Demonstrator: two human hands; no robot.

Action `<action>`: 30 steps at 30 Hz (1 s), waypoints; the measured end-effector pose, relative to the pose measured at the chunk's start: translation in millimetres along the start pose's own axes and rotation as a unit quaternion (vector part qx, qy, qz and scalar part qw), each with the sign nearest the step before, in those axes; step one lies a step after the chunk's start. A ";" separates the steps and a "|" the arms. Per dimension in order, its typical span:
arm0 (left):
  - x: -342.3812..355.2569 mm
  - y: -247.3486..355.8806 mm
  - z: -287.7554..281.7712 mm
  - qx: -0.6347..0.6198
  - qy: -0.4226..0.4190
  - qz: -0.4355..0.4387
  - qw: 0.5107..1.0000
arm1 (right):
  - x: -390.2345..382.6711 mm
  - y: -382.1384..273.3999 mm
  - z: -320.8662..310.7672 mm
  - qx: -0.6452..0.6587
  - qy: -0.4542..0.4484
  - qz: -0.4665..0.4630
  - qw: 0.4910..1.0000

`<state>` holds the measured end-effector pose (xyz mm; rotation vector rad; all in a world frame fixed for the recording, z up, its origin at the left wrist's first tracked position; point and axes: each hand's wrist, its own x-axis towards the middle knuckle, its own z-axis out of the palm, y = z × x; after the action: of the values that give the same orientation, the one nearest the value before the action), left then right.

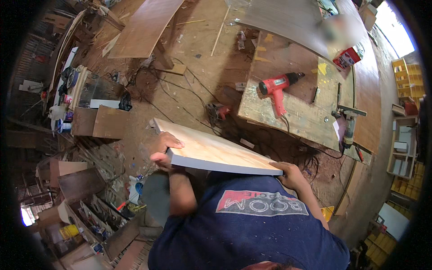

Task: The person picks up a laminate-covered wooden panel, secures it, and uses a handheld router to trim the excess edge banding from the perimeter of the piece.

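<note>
A pale wooden board (216,146) with a grey edge strip leans against my body at waist height, its face turned up. My left hand (165,148) grips its left end, thumb on the top face and fingers around the corner. At the right end, my right hand (291,174) is closed around the corner of the same board, its fingertips partly hidden. To the front right, a red heat gun (275,86) lies on a worn workbench (252,105), apart from both hands.
On the bench are a power tool (348,128), a red and white tin (347,58) and a dark pen-like stick (316,94). Cables (193,90) trail over the dusty floor. A long panel (144,29) stands ahead, a cardboard box (110,121) at left, a bin of tools (96,216) lower left.
</note>
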<state>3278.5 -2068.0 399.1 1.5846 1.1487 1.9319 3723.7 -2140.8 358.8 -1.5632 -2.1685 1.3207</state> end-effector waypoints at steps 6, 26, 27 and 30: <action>12.5 -43.8 -12.3 -0.004 -0.029 -0.059 0.998 | 6.8 -35.5 25.8 0.009 0.032 0.099 0.994; -49.3 -80.8 52.4 -0.112 -0.057 -0.251 0.960 | -80.2 8.1 40.3 -0.034 0.079 0.253 0.963; -51.9 -79.2 57.0 -0.137 -0.035 -0.303 0.942 | -86.4 12.6 39.7 -0.049 0.089 0.247 0.964; -64.4 -77.5 74.3 -0.159 -0.020 -0.364 0.917 | -110.7 26.7 35.3 -0.045 0.109 0.216 0.969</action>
<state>3351.5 -2043.8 300.3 0.8421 1.1182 1.4704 3770.4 -2250.5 356.6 -2.1934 -1.8448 1.0906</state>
